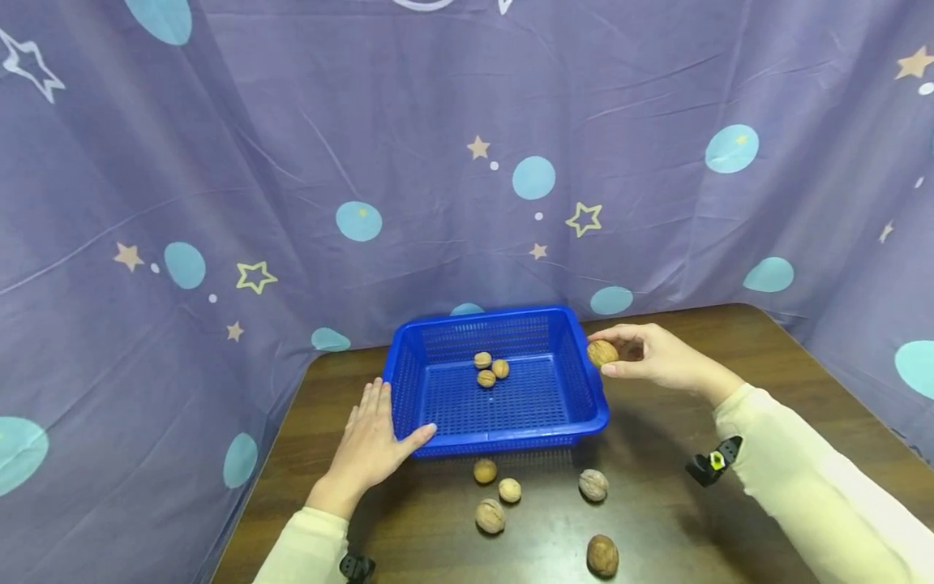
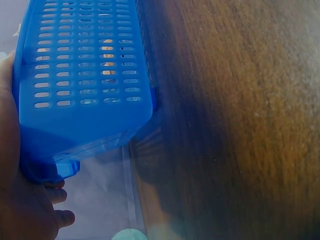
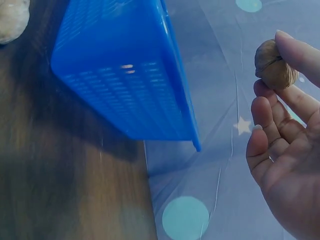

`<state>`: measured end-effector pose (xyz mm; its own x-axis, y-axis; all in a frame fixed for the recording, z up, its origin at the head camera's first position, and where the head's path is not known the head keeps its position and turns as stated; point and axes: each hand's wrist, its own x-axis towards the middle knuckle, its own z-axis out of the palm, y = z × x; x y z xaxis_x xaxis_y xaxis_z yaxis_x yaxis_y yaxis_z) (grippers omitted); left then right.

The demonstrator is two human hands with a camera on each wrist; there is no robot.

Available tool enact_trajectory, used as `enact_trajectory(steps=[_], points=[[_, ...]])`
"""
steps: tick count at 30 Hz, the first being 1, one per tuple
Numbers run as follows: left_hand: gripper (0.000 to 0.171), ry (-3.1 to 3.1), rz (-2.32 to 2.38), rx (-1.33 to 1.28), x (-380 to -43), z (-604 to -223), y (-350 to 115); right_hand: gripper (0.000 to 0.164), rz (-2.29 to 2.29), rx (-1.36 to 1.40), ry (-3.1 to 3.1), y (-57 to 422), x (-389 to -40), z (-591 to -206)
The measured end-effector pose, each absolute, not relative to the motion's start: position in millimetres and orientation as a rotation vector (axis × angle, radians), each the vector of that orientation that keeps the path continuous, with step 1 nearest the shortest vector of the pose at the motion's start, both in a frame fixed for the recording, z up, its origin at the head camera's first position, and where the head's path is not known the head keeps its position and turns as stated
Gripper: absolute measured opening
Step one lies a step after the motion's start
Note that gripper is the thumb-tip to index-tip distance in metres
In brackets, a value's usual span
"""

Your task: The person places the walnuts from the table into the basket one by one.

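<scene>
A blue plastic basket (image 1: 503, 439) with slotted walls stands on the table and holds three walnuts (image 1: 486, 379) on its floor. On its left rim rests my left hand (image 1: 370, 442), fingers straight and the thumb spread along the near corner. Just outside the right rim, my right hand (image 1: 649, 355) pinches a walnut (image 1: 602, 354) between thumb and fingers. The right wrist view shows that walnut (image 3: 276, 65) raised beside the basket's wall (image 3: 120, 95), with the other fingers loosely bent below it.
Several loose walnuts lie on the brown wooden table (image 1: 671, 519) in front of the basket, among them a dark one (image 1: 602, 556) near the front and a greyish one (image 1: 593, 485). Behind the table hangs a purple curtain (image 1: 438, 162) with stars and blue spots.
</scene>
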<state>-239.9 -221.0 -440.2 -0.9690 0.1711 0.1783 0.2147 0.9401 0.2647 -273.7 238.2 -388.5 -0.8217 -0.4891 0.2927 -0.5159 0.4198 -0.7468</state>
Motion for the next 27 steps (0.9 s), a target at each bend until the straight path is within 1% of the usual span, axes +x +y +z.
enact_trajectory(steps=[9, 16, 27], points=[[0.119, -2.933, -0.437, -0.298, -239, -439, -221, 0.046, 1.429, 0.953, -2.692, 208, -295, -375], [0.117, -2.932, -0.449, -0.287, -239, -443, -220, 0.049, 1.447, 0.953, -2.76, 180, -321, -365], [0.119, -2.933, -0.433, -0.281, -238, -440, -221, 0.048, 1.479, 0.896, -2.841, 139, -361, -379]])
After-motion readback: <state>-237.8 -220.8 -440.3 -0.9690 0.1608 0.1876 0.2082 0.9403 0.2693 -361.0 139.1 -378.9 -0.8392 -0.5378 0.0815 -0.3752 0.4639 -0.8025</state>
